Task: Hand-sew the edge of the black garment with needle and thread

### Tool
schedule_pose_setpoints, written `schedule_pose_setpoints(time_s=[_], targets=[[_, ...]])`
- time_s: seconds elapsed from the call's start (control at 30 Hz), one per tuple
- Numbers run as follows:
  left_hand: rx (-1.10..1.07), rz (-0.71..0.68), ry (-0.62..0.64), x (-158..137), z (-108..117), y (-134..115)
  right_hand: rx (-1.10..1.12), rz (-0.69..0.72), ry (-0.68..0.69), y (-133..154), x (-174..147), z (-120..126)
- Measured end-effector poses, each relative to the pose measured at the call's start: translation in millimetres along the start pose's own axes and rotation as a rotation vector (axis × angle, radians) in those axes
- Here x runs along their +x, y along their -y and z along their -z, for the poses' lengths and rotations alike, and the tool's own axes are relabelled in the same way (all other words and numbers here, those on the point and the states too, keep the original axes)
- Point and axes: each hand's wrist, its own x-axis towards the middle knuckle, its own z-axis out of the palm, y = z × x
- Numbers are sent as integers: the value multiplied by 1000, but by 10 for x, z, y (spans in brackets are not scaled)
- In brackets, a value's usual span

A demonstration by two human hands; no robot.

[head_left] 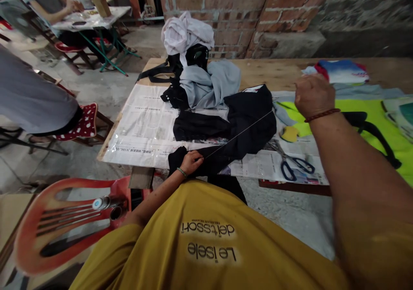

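Observation:
A black garment that looks like trousers lies across the near side of the table, a white label showing at its far end. At the table's front edge my left hand is closed on its cloth, fingers pinched at a seam. From there a thin pale thread runs taut up to the right. My right hand is raised above the table, closed at the line of that thread; any needle in its fingers is hidden. Scissors with dark blue handles lie right of the garment.
Newspaper covers much of the wooden table. A pile of grey cloth, black straps and a white bundle stands at the back. Bright yellow-green cloth lies right. A red plastic chair is lower left; a seated person is beyond.

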Motion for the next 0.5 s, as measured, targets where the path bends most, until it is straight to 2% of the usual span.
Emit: schedule_pose_setpoints(time_s=[0.17, 0.27, 0.4, 0.5], targets=[[1, 8, 10, 1, 5, -1, 31, -40, 12, -73, 25, 57], [-1, 2, 1, 3, 5, -4, 110, -87, 7, 68, 10, 96], [-13, -12, -10, 2, 3, -4, 448, -149, -51, 591, -149, 27], [-23, -16, -20, 1, 4, -6, 798, -79, 53, 1142, -428, -116]])
